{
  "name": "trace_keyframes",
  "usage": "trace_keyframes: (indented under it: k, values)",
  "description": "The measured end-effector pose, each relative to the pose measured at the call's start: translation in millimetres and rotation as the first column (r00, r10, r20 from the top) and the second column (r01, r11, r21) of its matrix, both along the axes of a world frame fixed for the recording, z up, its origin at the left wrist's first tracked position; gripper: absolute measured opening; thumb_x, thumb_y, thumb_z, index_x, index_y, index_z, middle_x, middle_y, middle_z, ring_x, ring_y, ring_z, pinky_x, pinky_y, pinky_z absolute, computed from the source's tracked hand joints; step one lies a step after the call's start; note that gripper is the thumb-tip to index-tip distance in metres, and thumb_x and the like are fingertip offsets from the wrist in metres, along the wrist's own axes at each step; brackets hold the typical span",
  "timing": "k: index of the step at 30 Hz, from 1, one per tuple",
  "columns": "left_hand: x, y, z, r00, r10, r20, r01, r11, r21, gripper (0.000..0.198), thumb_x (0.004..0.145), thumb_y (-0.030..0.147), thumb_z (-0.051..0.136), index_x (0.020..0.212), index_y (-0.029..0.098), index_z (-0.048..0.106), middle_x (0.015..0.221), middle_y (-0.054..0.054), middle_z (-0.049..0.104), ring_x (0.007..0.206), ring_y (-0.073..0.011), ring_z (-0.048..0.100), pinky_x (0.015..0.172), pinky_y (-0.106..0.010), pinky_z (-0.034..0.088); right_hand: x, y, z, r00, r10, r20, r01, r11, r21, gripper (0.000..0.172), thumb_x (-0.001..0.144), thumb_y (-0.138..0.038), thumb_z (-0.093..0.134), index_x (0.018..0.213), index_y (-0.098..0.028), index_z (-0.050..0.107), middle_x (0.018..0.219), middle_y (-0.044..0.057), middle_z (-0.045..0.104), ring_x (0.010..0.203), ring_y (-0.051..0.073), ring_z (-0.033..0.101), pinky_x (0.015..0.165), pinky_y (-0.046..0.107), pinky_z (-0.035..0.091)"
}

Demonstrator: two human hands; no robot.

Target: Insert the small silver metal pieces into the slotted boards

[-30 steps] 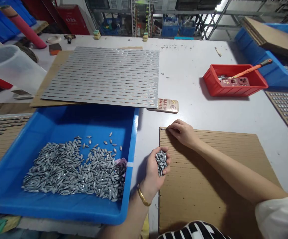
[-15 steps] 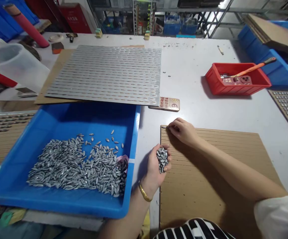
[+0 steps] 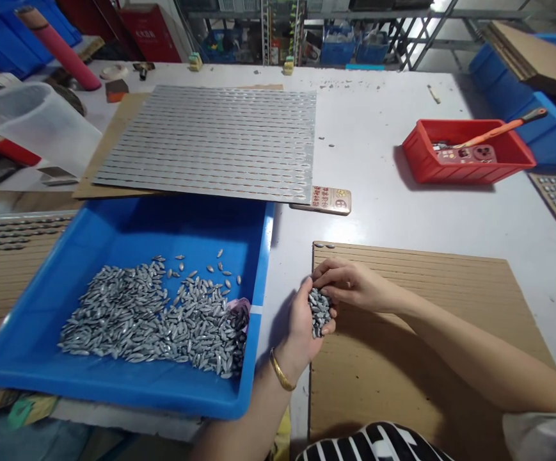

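Left hand by left edge of board, fingers curled around pellets. Right hand over board's upper left, fingers half-bent at pellets; can't tell if pinching one. Two pellets at board's top-left corner. Left palm tipping could spill pellets.

right hand drawn back, second piece laid

Pale light glosses the tabletop beyond the grooved cardboard, shadowed beneath the right arm, with shelving farther back dim.
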State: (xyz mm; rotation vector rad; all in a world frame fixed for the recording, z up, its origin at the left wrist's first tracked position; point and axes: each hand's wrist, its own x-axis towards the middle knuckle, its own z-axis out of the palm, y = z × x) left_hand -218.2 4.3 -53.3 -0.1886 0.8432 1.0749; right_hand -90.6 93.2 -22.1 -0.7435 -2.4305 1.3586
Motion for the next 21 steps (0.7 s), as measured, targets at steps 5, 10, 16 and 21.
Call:
trace_keyframes:
  k: [5, 10, 16, 21]
  values:
    - [1, -1, -0.7, 0.999, -0.011, -0.033, 0.012, 1.000, 0.029, 0.029, 0.081, 0.047, 0.058, 0.088, 0.020, 0.054, 0.059, 0.003, 0.052, 0.044, -0.0110, 0.052, 0.029, -0.016, 0.022, -4, -1, 7.2, 1.000, 0.021, 0.008, -0.020, 0.997, -0.071, 0.014, 0.086, -0.020, 0.055, 0.092, -0.021, 0.068, 0.098, 0.006, 0.064, 0.088, 0.018, 0.060, 0.080, 0.035, 0.052]
    - [1, -2, -2.7, 0.998, -0.047, -0.052, 0.049, 0.998, 0.048, 0.031, 0.080, 0.050, 0.058, 0.085, 0.020, 0.054, 0.058, 0.002, 0.052, 0.046, -0.0114, 0.052, 0.031, -0.016, 0.024, -3, -6, 7.7, 1.000, -0.011, 0.026, 0.012, 0.999, -0.030, 0.008, 0.083, -0.017, 0.057, 0.086, -0.020, 0.064, 0.095, 0.006, 0.064, 0.083, 0.018, 0.059, 0.072, 0.032, 0.051]
    - [0, -3, -3.8, 0.998, -0.032, -0.047, 0.033, 0.999, 0.034, 0.029, 0.078, 0.045, 0.061, 0.086, 0.017, 0.057, 0.062, 0.000, 0.054, 0.047, -0.0101, 0.051, 0.031, -0.016, 0.023, 3, -16, 2.5, 0.973, -0.225, -0.054, 0.216, 0.967, -0.133, 0.010, 0.087, -0.024, 0.055, 0.091, -0.021, 0.064, 0.085, 0.004, 0.067, 0.075, 0.017, 0.062, 0.068, 0.031, 0.052]
    - [-2, -2, 1.5, 0.999, -0.044, -0.015, 0.045, 0.996, 0.076, 0.026, 0.080, 0.038, 0.056, 0.090, 0.015, 0.061, 0.069, -0.002, 0.056, 0.050, -0.0084, 0.050, 0.033, -0.016, 0.021, 13, 0, -13.1, 0.907, -0.418, -0.055, 0.411, 0.906, -0.106, 0.015, 0.088, -0.031, 0.055, 0.091, -0.020, 0.064, 0.087, 0.005, 0.068, 0.079, 0.018, 0.063, 0.071, 0.033, 0.051]
